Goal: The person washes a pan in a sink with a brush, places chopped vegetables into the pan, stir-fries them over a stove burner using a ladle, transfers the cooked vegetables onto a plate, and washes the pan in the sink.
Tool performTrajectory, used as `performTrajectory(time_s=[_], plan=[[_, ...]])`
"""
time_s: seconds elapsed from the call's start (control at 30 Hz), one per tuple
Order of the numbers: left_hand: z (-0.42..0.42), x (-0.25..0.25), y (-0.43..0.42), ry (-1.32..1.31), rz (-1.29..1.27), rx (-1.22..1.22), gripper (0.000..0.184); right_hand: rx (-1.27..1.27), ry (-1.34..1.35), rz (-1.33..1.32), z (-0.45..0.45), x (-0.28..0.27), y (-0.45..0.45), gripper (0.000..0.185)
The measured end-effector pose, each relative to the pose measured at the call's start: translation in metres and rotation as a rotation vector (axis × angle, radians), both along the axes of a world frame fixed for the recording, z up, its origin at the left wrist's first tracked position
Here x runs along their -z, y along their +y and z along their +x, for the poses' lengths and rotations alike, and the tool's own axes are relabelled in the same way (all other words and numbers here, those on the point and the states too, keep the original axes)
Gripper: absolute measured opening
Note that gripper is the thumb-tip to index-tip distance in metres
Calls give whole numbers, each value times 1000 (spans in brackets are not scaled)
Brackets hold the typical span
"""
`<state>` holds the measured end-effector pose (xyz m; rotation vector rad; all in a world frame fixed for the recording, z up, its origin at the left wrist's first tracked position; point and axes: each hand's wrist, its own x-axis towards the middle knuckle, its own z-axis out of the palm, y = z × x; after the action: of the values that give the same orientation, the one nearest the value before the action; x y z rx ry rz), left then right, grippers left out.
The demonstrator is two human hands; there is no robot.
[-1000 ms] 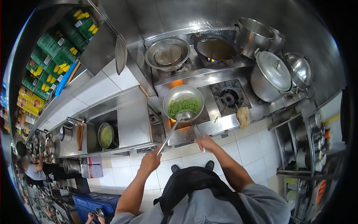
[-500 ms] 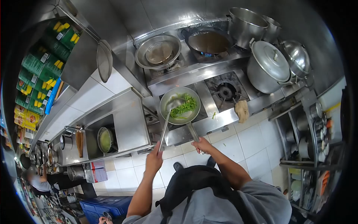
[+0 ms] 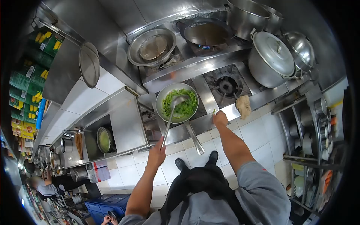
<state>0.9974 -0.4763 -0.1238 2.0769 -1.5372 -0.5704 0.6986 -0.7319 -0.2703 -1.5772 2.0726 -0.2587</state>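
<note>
A pan of chopped greens sits on the front of a stainless-steel stove in a restaurant-style kitchen, ahead of the cook's left hand and forward and to the left of the right hand. The left hand is closed around the end of a long-handled metal ladle, whose round bowl rests in the greens. The right hand reaches to the stove's front ledge with its fingers drawn together, right beside a small loose green piece; whether the fingertips pinch it cannot be told from this angle. The pan's own handle, a straight metal bar with a hole near its end, juts over the ledge between the two arms.

The pan is round and shallow with sloping grey metal walls, and the bright green pieces inside are short, thin and glossy. A crumpled tan cloth drapes over the stove edge near the right hand, close to a dark, ridged burner. On the rear row stand a wide metal basin holding a round sieve, and a blackened wok containing dark liquid. A dull, lidded pot stands to their right. Pale square tiles cover the floor.
</note>
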Motion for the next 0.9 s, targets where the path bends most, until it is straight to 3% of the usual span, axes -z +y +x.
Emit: performTrajectory(time_s=[0.07,0.2,0.23,0.33,0.43,0.5,0.57,0.7,0.77,0.83,0.9], plan=[[-10,-31,25,-29,167,8,52,6,27,103,-1,3,-7,36],[24,-18,14,-109,282,-84,52,-71,49,91,-8,11,-9,38],[27,2,7,-34,118,-97,50,-77,48,89,-9,11,-9,38],[8,10,-1,14,96,-36,50,-127,62,70,-9,10,-9,36],[-12,-29,31,-1,140,-15,53,-127,6,37,-6,3,-6,31],[-8,-31,35,47,129,-16,54,-203,-377,-145,8,-19,0,25],[9,-22,50,33,242,-6,54,-237,-570,-214,40,-43,2,24],[39,-4,6,-30,67,-10,55,-318,-649,-190,71,-52,13,30],[31,-9,-27,-2,130,-169,55,-258,-475,-123,66,-49,61,37],[28,20,-51,-33,90,-132,54,-317,-506,130,56,-35,128,35],[24,39,-50,-97,68,-25,51,-36,-1054,770,54,-59,163,30]])
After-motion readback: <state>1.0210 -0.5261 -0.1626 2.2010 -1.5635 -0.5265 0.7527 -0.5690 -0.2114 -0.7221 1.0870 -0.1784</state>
